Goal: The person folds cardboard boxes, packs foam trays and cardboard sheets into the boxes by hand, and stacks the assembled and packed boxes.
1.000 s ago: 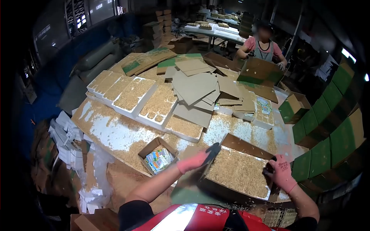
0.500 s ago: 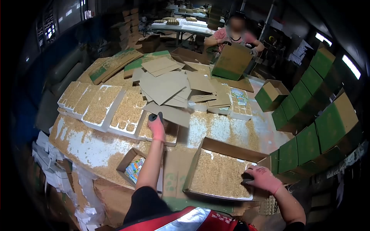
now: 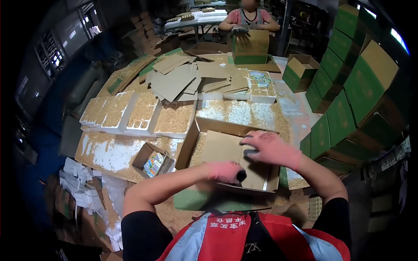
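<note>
A cardboard sheet [image 3: 221, 145] lies inside an open cardboard box [image 3: 188, 141], over tan, shaving-like filling that still shows along the left side. My right hand [image 3: 272, 150], in a pink glove with dark fingertips, rests on the sheet's right part with fingers spread. Curled at the sheet's near edge is my left hand [image 3: 225, 172], gloved the same way; its fingertips are partly hidden. Left of the box stands a small carton [image 3: 140, 157] with colourful printed cards [image 3: 154, 164] in it.
White foam trays [image 3: 141, 114] with tan filling line the table's left. Loose cardboard sheets [image 3: 174, 82] are piled behind them. Across the table, a person's hands touch a green-brown box [image 3: 251, 48]. Green boxes [image 3: 342, 117] are stacked at right.
My left hand has come from the sheet pile to the box, where a cardboard sheet now covers most of the filling. My right hand has moved from the box's right side onto the sheet.
</note>
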Tool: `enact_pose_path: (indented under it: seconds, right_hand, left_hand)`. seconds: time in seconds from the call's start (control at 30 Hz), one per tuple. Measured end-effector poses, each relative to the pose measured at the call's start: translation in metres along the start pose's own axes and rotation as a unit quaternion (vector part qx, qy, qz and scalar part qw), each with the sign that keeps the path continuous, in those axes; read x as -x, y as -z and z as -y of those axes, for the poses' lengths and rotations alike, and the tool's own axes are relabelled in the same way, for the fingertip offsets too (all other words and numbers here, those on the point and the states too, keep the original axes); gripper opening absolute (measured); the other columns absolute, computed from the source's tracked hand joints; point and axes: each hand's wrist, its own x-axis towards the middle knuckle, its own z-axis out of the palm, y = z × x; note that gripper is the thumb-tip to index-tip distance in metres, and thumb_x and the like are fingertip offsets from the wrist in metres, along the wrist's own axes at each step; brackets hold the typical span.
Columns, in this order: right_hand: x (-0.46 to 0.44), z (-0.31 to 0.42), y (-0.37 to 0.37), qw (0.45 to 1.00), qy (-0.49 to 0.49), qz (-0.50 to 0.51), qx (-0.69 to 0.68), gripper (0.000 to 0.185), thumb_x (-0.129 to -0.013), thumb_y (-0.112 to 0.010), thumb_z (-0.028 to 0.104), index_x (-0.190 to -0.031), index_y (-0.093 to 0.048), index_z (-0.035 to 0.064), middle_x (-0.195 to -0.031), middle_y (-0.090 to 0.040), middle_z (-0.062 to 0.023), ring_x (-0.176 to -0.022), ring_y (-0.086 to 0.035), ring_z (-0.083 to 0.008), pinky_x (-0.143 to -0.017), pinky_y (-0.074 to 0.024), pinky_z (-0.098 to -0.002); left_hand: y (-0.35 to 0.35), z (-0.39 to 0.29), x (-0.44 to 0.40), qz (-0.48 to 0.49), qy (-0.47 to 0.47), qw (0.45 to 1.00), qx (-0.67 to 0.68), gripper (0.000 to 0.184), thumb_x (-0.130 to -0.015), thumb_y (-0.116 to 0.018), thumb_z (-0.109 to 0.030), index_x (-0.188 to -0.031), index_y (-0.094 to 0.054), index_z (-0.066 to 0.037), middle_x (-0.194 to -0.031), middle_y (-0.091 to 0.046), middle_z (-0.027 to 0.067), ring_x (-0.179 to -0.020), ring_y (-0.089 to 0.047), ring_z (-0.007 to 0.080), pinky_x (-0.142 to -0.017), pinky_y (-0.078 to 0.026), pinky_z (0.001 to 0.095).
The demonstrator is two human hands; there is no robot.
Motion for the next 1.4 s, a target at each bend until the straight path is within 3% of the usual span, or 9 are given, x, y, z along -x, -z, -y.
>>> enact_pose_path:
  seconds: [0.13,0.27,0.37,0.6,0.63,0.7,0.77,0.87,1.4]
  right_hand:
    - [0.002,-0.015,-0.044,0.985,0.036,0.143,0.091,0.043,-0.081,-0.064,0.027,-0.118,-0.056,0.0048,-0.103,-0.059,-0.0211,-0.097,-0.061,-0.0337,-0.086,-0.0484,-0.0407]
    - [0.061,-0.05,0.004,0.954,-0.092,-0.168,-0.232,0.055,-0.085,-0.065,0.029,-0.13,-0.048,0.0036,-0.123,-0.056,-0.0205,-0.105,-0.061,-0.0301,-0.093,-0.048,-0.0378]
    - [0.092,-0.115,-0.07,0.832,-0.227,-0.217,-0.458,0.064,-0.084,-0.07,0.021,-0.135,-0.038,-0.0029,-0.128,-0.054,-0.0163,-0.111,-0.057,-0.024,-0.098,-0.0451,-0.0342]
    - [0.049,-0.058,-0.174,0.781,-0.301,-0.334,-0.434,0.076,-0.081,-0.075,0.033,-0.134,-0.039,-0.0072,-0.113,-0.06,-0.0146,-0.105,-0.057,-0.0199,-0.09,-0.0483,-0.0314]
    - [0.066,-0.083,-0.193,0.726,-0.293,-0.331,-0.526,0.047,-0.093,-0.063,0.027,-0.127,-0.049,-0.0032,-0.11,-0.064,-0.0073,-0.099,-0.059,-0.0136,-0.09,-0.0487,-0.0297]
    - [0.094,-0.025,-0.173,0.555,-0.422,-0.322,-0.641,0.05,-0.101,-0.044,0.036,-0.139,-0.041,0.0031,-0.134,-0.049,-0.0098,-0.116,-0.051,-0.0169,-0.094,-0.0453,-0.0307]
    - [0.072,0.005,-0.195,0.523,-0.406,-0.38,-0.646,0.057,-0.102,-0.039,0.037,-0.15,-0.025,0.009,-0.151,-0.032,-0.0095,-0.131,-0.038,-0.0159,-0.105,-0.0346,-0.0316]
    - [0.052,-0.036,-0.28,0.748,-0.327,-0.364,-0.448,0.062,-0.1,-0.045,0.037,-0.15,-0.024,0.0085,-0.153,-0.027,-0.0096,-0.136,-0.032,-0.0171,-0.114,-0.0247,-0.0343]
    - [0.247,-0.017,0.445,0.727,-0.035,-0.508,-0.461,0.052,-0.099,-0.042,0.038,-0.138,-0.044,0.004,-0.14,-0.048,-0.0113,-0.131,-0.039,-0.0173,-0.109,-0.0339,-0.0337]
  left_hand:
    - [0.05,-0.016,0.091,-0.182,0.055,0.981,0.037,0.05,-0.085,-0.064,-0.026,-0.13,-0.053,-0.007,-0.124,-0.059,0.018,-0.113,-0.058,0.0311,-0.097,-0.045,0.037]
    - [0.038,0.095,0.154,-0.495,0.097,0.789,0.352,0.058,-0.088,-0.066,-0.028,-0.137,-0.046,-0.004,-0.137,-0.051,0.0133,-0.121,-0.051,0.0214,-0.101,-0.042,0.0329]
    - [-0.006,0.114,0.112,-0.27,0.209,0.798,0.497,0.08,-0.087,-0.068,-0.037,-0.145,-0.03,0.002,-0.142,-0.044,0.0172,-0.127,-0.046,0.0234,-0.102,-0.04,0.0319]
    - [-0.037,0.125,0.073,-0.366,0.072,0.871,0.319,0.083,-0.08,-0.076,-0.036,-0.142,-0.033,0.0,-0.129,-0.053,0.0176,-0.121,-0.049,0.0249,-0.103,-0.039,0.0361]
    - [-0.057,0.145,0.065,-0.43,0.064,0.867,0.245,0.076,-0.082,-0.073,-0.037,-0.138,-0.038,0.0,-0.127,-0.054,0.0144,-0.117,-0.05,0.0223,-0.101,-0.04,0.0361]
    - [-0.063,0.146,0.058,-0.426,-0.035,0.817,0.388,0.073,-0.086,-0.068,-0.036,-0.142,-0.036,-0.002,-0.13,-0.052,0.0134,-0.119,-0.049,0.0213,-0.102,-0.038,0.0343]
    - [-0.074,0.169,0.049,-0.452,-0.05,0.776,0.437,0.072,-0.087,-0.066,-0.034,-0.143,-0.035,-0.002,-0.13,-0.052,0.0111,-0.121,-0.047,0.0204,-0.101,-0.038,0.0333]
    - [-0.051,0.185,0.061,-0.415,-0.046,0.777,0.471,0.061,-0.093,-0.058,-0.032,-0.142,-0.036,-0.002,-0.133,-0.05,0.012,-0.123,-0.045,0.0213,-0.104,-0.036,0.0348]
    - [0.363,-0.185,-0.006,-0.685,-0.492,0.512,0.165,0.035,-0.096,-0.053,-0.014,-0.125,-0.056,0.005,-0.123,-0.061,0.0104,-0.106,-0.059,0.0161,-0.095,-0.045,0.0286]
